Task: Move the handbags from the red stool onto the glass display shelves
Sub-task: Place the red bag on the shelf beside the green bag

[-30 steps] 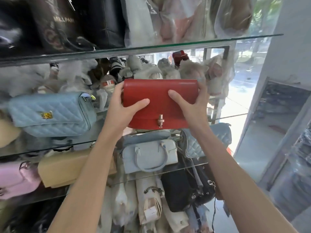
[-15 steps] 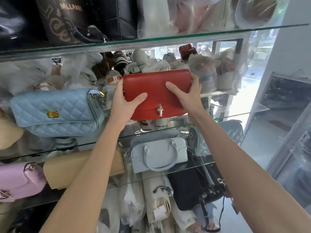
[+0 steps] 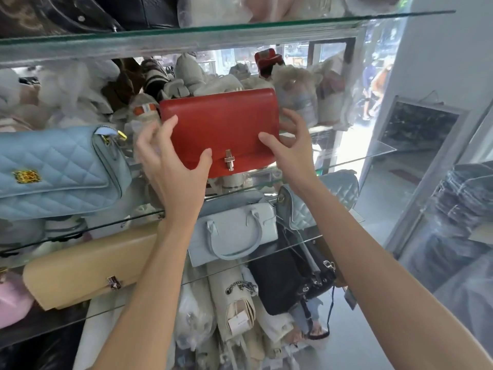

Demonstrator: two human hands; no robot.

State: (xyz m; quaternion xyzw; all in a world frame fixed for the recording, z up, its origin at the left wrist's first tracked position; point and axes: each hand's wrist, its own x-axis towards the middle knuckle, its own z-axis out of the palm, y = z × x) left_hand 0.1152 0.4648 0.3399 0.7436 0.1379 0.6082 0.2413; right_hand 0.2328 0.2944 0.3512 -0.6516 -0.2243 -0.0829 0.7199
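A red handbag (image 3: 226, 124) with a silver clasp stands upright on the middle glass shelf (image 3: 354, 157), right of a light blue quilted bag (image 3: 56, 172). My left hand (image 3: 173, 166) hovers in front of its lower left corner with the fingers spread, the thumb near the clasp. At the bag's right edge my right hand (image 3: 289, 145) has its fingers spread and loosely bent, and the thumb tip lies against the red front. Neither hand is wrapped round the bag. The red stool is out of view.
The top shelf (image 3: 240, 30) carries dark bags and wrapped ones. Behind the red bag lie plastic-wrapped bags. The lower shelf holds a tan clutch (image 3: 88, 265), a pale blue handled bag (image 3: 232, 228) and a quilted bag (image 3: 320, 198). A black bag (image 3: 282, 281) hangs beneath. A doorway opens at the right.
The red handbag went from held in mid-air onto the middle shelf. Both hands have loosened their grip, spread their fingers and drawn slightly back and down.
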